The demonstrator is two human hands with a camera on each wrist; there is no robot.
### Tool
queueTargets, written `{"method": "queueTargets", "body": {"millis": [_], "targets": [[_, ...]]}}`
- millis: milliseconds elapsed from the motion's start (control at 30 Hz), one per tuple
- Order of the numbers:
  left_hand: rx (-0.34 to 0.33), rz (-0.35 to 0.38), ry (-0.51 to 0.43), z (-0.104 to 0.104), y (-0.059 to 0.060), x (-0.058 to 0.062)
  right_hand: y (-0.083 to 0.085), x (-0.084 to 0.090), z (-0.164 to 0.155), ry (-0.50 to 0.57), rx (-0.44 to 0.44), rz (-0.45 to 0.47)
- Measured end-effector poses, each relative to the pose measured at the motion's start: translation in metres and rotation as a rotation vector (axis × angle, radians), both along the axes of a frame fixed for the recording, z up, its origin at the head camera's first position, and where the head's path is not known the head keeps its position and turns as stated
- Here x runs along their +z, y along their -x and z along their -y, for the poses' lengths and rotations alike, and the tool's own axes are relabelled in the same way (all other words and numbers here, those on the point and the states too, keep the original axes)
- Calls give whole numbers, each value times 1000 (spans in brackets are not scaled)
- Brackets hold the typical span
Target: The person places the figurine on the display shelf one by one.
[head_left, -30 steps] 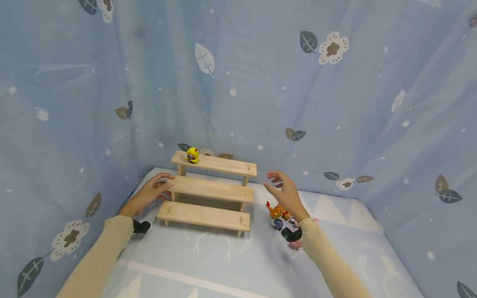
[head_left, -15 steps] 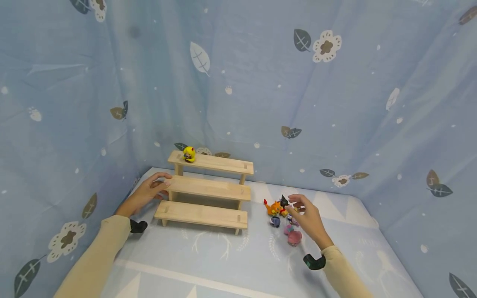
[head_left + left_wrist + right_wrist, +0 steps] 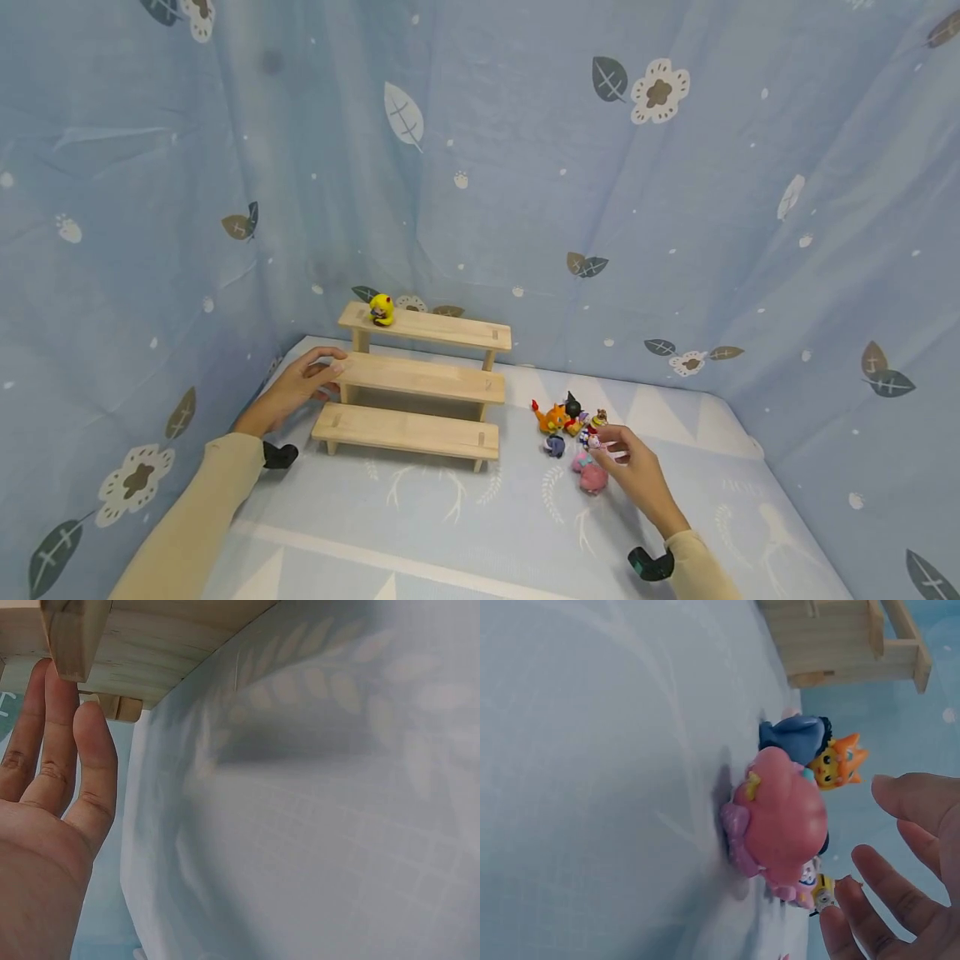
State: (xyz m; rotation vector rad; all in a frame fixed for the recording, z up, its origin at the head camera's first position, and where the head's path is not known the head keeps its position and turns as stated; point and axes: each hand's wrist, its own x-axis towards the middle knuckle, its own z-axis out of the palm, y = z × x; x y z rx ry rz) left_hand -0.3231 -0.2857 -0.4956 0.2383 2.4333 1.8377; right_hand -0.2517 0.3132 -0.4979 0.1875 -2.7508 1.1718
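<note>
A three-tier wooden stand [image 3: 420, 379] sits at the back left of the blue cloth. A yellow figure [image 3: 382, 309] stands on its top tier. My left hand [image 3: 328, 367] rests with straight fingers [image 3: 56, 712] against the left end of the stand [image 3: 150, 637], holding nothing. To the right of the stand lies a cluster of small figures: orange [image 3: 552, 417], black [image 3: 573, 407], blue [image 3: 555, 446] and pink [image 3: 592, 477]. My right hand [image 3: 603, 442] hovers at the cluster with fingers spread. In the right wrist view its fingers [image 3: 862, 862] are just beside the pink figure [image 3: 780, 821], gripping nothing.
Blue cloth with leaf and flower prints hangs as walls behind [image 3: 525, 167] and on both sides, close to the stand. The patterned cloth floor [image 3: 420, 525] stretches in front of the stand. Black wrist bands [image 3: 651, 565] sit on both sleeves.
My right hand has dropped from beside the stand's right end down and back to the cluster of figures. The left hand has stayed at the stand.
</note>
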Motion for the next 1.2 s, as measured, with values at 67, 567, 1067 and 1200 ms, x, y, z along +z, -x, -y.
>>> {"method": "queueTargets", "body": {"millis": [67, 567, 1067, 1200], "targets": [[-2, 3, -2, -3, -5, 8, -1, -3, -2, 7, -5, 18], [12, 1, 11, 0, 2, -3, -3, -18, -4, 59, -44, 247], [-10, -6, -23, -1, 0, -2, -6, -14, 1, 42, -58, 299], [-2, -3, -23, -2, -2, 1, -6, -16, 0, 25, -46, 242]]}}
